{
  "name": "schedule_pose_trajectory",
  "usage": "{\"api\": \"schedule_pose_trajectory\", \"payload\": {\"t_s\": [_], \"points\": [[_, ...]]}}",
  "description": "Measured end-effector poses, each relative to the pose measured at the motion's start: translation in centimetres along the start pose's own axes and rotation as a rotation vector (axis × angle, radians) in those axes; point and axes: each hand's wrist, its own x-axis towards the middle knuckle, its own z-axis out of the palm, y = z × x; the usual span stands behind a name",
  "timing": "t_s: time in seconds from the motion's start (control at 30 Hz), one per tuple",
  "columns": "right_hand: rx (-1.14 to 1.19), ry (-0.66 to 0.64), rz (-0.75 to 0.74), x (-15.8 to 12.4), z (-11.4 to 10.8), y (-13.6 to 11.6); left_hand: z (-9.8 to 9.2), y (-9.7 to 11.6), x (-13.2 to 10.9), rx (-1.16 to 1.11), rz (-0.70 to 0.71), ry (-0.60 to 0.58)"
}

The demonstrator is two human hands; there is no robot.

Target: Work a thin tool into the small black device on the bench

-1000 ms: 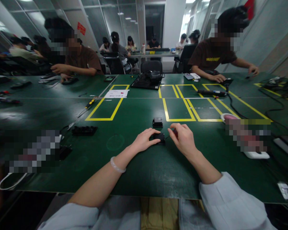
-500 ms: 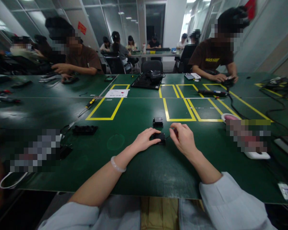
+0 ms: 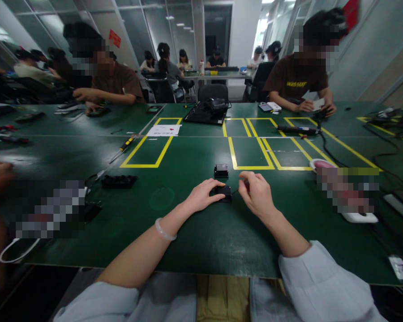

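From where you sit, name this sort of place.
Probably an assembly workshop or training room: a green worktable marked with yellow tape, with a yellow-and-black screwdriver and heaped dark cables on it.

Dim, cool light covers the green worktop (image 3: 188, 154), where soft glare pools at left and near the front; glass panels (image 3: 161, 38) behind carry small bright reflections. Wide-angle stretch tilts the side walls (image 3: 376, 58), and pixel blocks hide patches.
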Motion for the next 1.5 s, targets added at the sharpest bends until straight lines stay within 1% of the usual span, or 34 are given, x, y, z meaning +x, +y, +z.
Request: {"api": "schedule_pose_trajectory", "payload": {"t_s": [0.23, 0.43, 0.7, 1.23, 1.5], "points": [[-0.010, -0.022, -0.007, -0.07, 0.00, 0.12, -0.08, 0.13, -0.01, 0.011, 0.004, -0.001], [0.005, -0.016, -0.018, -0.01, 0.00, 0.14, -0.06, 0.14, -0.04, 0.017, 0.004, 0.000], [0.023, -0.014, 0.012, -0.16, 0.13, 0.17, 0.03, 0.06, -0.02, 0.010, -0.003, -0.001], [0.020, -0.029, -0.012, -0.16, 0.03, 0.08, 0.17, -0.19, -0.04, 0.005, 0.004, 0.005], [0.028, -0.004, -0.032, 0.03, -0.01, 0.03, 0.06, -0.14, -0.02, 0.003, 0.012, 0.012]]}}
